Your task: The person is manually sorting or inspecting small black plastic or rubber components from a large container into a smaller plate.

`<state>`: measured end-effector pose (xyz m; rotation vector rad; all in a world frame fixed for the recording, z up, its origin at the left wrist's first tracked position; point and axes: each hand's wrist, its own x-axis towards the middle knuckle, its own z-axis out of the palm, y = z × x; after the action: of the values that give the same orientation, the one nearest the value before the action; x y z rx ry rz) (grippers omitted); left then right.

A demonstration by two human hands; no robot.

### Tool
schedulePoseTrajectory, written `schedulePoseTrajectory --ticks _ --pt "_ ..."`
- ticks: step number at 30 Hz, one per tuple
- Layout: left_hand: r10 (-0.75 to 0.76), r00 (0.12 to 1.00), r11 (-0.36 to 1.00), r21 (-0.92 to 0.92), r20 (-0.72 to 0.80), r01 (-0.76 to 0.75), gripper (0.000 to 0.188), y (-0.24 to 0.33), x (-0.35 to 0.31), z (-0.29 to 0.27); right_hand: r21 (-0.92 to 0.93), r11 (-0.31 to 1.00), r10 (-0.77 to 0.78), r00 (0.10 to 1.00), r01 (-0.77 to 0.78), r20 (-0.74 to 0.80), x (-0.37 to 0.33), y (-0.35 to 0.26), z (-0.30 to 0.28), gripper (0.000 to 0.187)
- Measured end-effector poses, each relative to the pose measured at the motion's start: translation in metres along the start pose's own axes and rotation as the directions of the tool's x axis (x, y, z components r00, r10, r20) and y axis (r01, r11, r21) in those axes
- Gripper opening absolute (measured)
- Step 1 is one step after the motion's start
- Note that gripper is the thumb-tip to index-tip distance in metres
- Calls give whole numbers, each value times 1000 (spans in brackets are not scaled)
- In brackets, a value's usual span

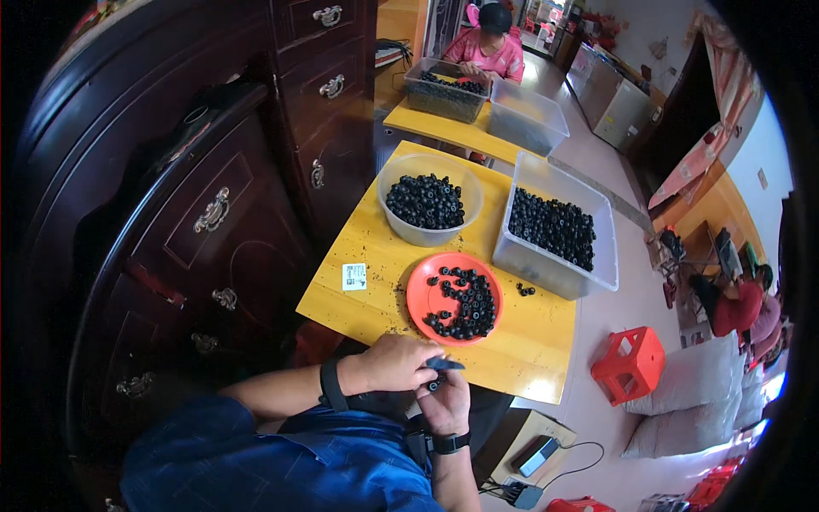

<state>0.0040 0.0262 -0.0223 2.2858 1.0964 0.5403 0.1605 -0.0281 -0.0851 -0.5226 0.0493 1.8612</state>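
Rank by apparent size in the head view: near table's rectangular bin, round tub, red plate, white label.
1. Rectangular bin
2. Round tub and red plate: too close to rank, and the plate is nearer the camera
3. White label, clearly smallest

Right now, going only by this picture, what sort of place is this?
Probably a home doubling as a workspace: a dark wooden cabinet, a pink curtain, and a yellow table bearing a round tub of small black parts.
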Motion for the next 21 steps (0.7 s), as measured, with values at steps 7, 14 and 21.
schedulePoseTrajectory --ticks 7,14,21 --pt "10 1000 988 153 0 -10 31 8 -2 7 -94 995 -25 997 31 66 0 -1 5 45" --pt "-36 985 987 -163 -166 8 24 9 4 -3 -113 993 -28 997 20 -76 -9 -9 7 25" --pt "-24 971 990 -144 -237 -11 20 18 2 2 -68 998 2 999 -5 -48 -6 -11 -5 24"
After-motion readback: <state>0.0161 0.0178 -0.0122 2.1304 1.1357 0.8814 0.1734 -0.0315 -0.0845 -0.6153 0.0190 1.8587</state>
